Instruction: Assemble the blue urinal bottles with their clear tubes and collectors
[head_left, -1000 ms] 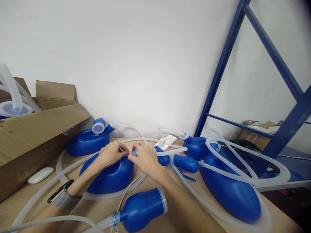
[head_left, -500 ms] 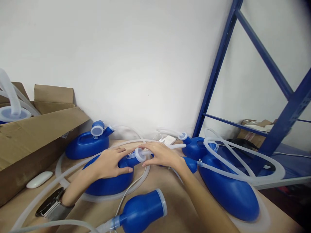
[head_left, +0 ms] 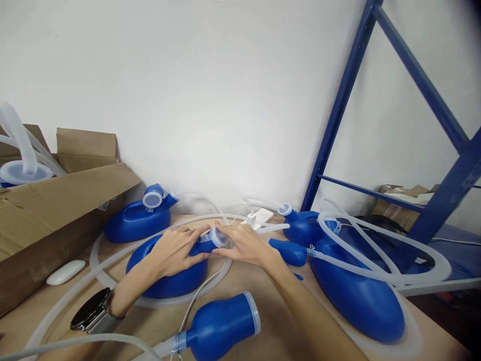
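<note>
A flat blue plastic container [head_left: 171, 273] lies on the brown table [head_left: 248, 283] in front of me. My left hand [head_left: 176, 250] rests on its top, fingers wrapped at the blue neck. My right hand [head_left: 244, 243] pinches the translucent white cap [head_left: 217, 235] on that neck. A watch is on my left wrist. A clear hose [head_left: 112, 273] loops around the container.
A second blue container [head_left: 137, 220] lies behind, a larger one [head_left: 353, 291] at the right with coiled hoses. A blue funnel piece [head_left: 221, 326] lies near me. Cardboard box [head_left: 48, 210] at left, white mouse [head_left: 64, 272], power strip [head_left: 259, 216], blue shelf frame [head_left: 413, 90] at right.
The white cap, hidden under my fingertips a second ago, now shows on the neck. My right hand spread flat over it, then closed to a pinch; my left hand slid onto the container.
</note>
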A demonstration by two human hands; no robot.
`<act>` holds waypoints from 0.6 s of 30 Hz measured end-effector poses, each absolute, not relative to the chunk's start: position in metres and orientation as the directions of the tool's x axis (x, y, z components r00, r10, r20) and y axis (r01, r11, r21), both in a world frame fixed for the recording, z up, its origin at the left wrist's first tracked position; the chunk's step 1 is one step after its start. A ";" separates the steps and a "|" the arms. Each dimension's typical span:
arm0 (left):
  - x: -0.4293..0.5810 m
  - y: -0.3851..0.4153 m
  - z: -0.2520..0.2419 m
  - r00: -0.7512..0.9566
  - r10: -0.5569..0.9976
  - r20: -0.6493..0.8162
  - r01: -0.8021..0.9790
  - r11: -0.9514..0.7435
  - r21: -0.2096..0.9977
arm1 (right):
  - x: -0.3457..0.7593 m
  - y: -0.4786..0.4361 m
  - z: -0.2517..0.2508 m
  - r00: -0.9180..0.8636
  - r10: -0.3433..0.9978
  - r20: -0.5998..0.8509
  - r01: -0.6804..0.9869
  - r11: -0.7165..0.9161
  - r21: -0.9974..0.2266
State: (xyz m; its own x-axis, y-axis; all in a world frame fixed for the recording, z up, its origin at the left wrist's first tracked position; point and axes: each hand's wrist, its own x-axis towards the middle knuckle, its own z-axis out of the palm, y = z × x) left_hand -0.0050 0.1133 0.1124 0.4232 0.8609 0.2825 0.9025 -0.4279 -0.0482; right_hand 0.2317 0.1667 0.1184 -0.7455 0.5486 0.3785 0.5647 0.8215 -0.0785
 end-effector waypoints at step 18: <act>-0.006 0.119 0.108 0.504 0.821 0.267 0.862 -0.497 -0.100 | 0.241 0.171 0.134 -0.809 0.435 0.395 0.431 0.896 -0.104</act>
State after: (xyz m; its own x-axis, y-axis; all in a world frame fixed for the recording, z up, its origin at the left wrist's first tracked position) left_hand -0.0058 0.1190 0.1082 0.5039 0.8214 0.2671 0.8622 -0.4966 -0.0997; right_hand 0.2414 0.1708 0.1336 -0.8092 0.4349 0.3951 0.4312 0.8963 -0.1036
